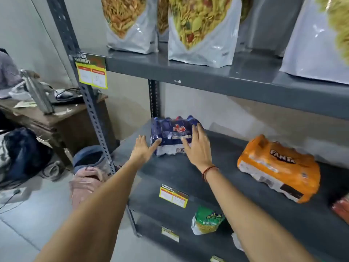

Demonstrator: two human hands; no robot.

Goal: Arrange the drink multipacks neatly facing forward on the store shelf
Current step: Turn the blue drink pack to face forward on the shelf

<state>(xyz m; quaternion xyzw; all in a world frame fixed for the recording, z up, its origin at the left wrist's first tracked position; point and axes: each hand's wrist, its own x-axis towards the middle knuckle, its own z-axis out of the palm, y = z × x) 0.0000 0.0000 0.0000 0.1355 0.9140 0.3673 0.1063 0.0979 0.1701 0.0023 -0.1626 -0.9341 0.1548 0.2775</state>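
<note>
Orange shrink-wrapped "FANTA" multipack [279,168] lay askew, well apart from blue shrink-wrapped multipack [172,136], red label unreadable, on grey metal shelf [217,167]; left hand [144,150] and right hand [198,144] pressed flat against the blue one, fingers spread.

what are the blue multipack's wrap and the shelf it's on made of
Blue drink multipack: seemingly thin clear plastic shrink film, glossy; it clings around the bottle tops and catches highlights. Dark grey shelf board: probably painted metal, matte, judging by the perforated steel upright beside it.
</note>
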